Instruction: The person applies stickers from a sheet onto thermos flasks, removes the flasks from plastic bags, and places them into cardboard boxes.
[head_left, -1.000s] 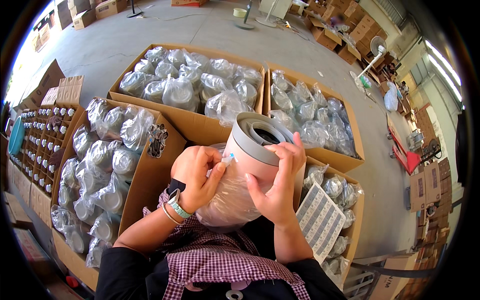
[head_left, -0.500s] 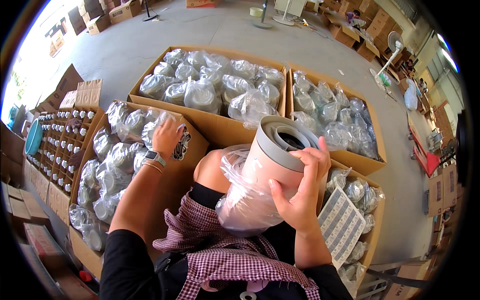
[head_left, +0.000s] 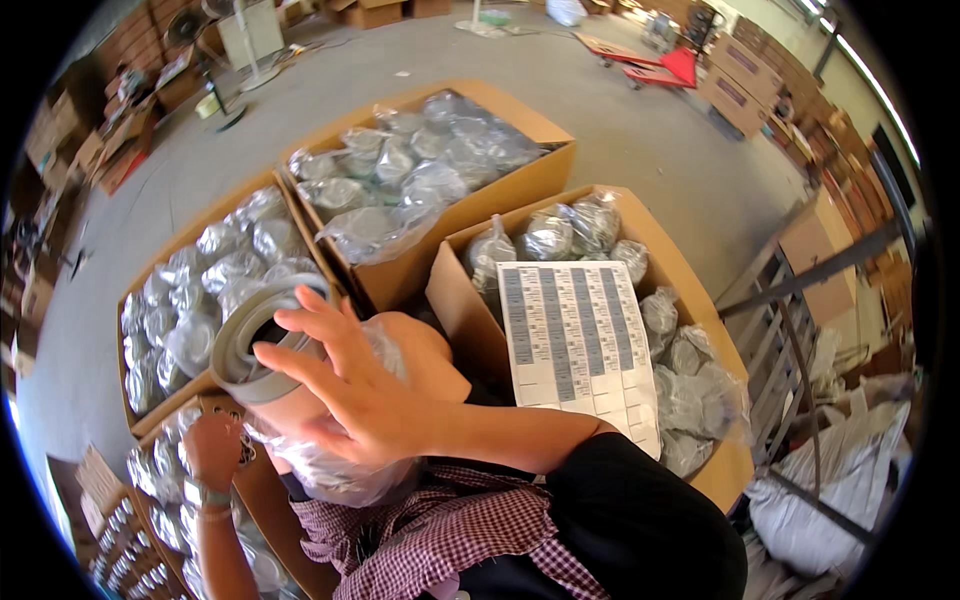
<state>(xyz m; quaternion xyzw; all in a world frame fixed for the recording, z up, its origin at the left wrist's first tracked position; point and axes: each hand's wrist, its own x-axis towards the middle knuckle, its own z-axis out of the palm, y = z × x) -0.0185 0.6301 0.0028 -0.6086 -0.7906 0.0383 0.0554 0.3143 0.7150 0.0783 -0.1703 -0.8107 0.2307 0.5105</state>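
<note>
A pink cylinder with a grey rim and a dark round opening (head_left: pixel 289 412) leans at my lap, its lower part inside a clear plastic bag (head_left: pixel 350 484). Over its top my right hand (head_left: pixel 362 392) is spread, fingers stretched apart across the rim. My left hand (head_left: pixel 213 450), with a watch on the wrist, is by the lower-left carton of bagged items; blur and angle hide its fingers. On the right-hand carton lies a white sheet of labels with grey stripes (head_left: pixel 580 345), away from both hands.
Open cartons ring me: one on the left (head_left: pixel 128 385), one ahead (head_left: pixel 520 165), one on the right (head_left: pixel 725 440), each with clear-bagged round items. A divided carton (head_left: pixel 125 548) stands lower left. Farther off are a red pallet truck (head_left: pixel 655 70), metal rails (head_left: pixel 790 285) and white sacks (head_left: pixel 835 490).
My view has swung to the right, bringing the label sheet and right-hand carton to the middle. My right hand has shifted farther over the cylinder's top, with its fingers apart.
</note>
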